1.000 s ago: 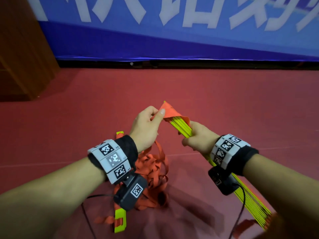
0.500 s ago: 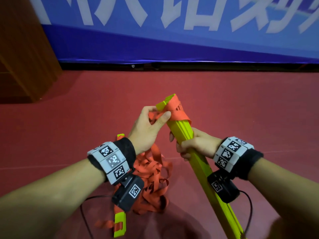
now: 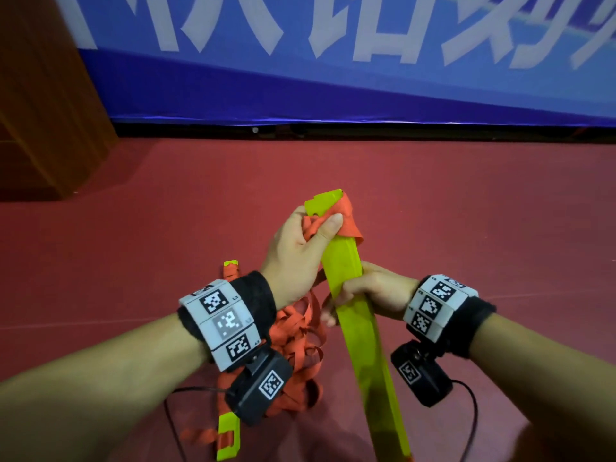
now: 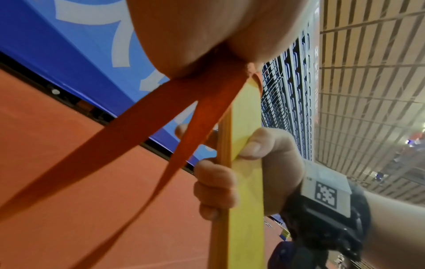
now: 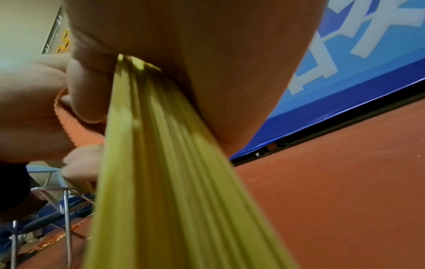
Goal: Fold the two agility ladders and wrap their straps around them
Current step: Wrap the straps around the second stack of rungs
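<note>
A stack of yellow-green ladder rungs stands almost upright in front of me, its broad face toward the head camera. My right hand grips the stack around its middle, fingers curled round it. My left hand pinches the bunched orange strap against the stack's top end. Two strap lengths trail down from that hand. In the right wrist view the rung edges run blurred down the frame. A second ladder, a loose heap of orange straps with yellow-green rungs, lies on the floor under my left wrist.
The floor is red matting. A blue banner with white characters runs along the back. A brown wooden cabinet stands at the far left. Metal chair legs show behind me.
The rung stack has turned from edge-on to face-on and swung more upright. My left hand has risen with the strap to the stack's top; my right hand keeps its grip.
</note>
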